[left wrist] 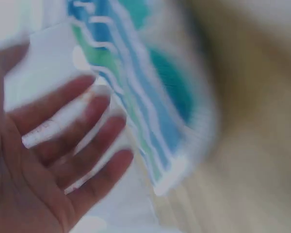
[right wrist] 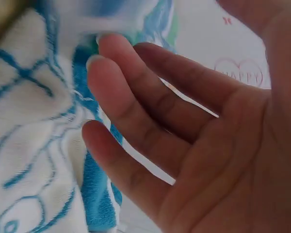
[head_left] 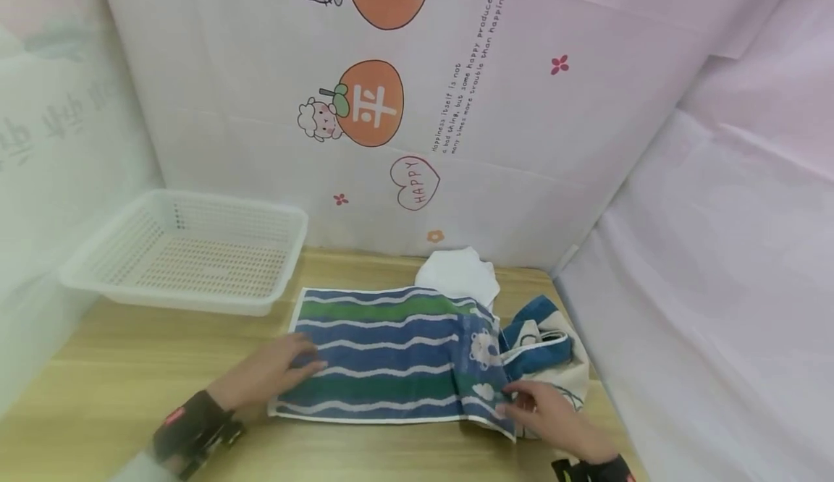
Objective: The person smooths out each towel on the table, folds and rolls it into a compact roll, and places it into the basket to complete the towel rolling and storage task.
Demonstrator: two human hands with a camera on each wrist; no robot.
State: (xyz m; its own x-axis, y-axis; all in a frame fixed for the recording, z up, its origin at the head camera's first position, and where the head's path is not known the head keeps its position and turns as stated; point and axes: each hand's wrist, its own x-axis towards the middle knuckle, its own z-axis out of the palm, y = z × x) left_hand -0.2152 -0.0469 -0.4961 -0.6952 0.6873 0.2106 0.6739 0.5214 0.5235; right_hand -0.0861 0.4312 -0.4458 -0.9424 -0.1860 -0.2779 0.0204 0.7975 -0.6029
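Note:
A towel (head_left: 384, 355) with blue and green stripes and wavy white lines lies spread on the table, a bear figure near its right end. Over its left edge hovers my left hand (head_left: 280, 370), fingers loosely spread; the left wrist view shows the palm with nothing in it. At the towel's lower right corner is my right hand (head_left: 544, 413), fingertips right by the edge. Its fingers (right wrist: 131, 104) are slightly bent with the thumb apart. Under and beside that end sits a crumpled cream and blue towel (head_left: 576, 362), partly hidden by the striped towel and my right hand.
A white perforated plastic basket (head_left: 287, 250) stands at the back left of the wooden table (head_left: 130, 373). Behind the striped towel lies a bunched white cloth (head_left: 456, 272). A printed white sheet (head_left: 521, 142) hangs along the back, with more white sheeting on both sides.

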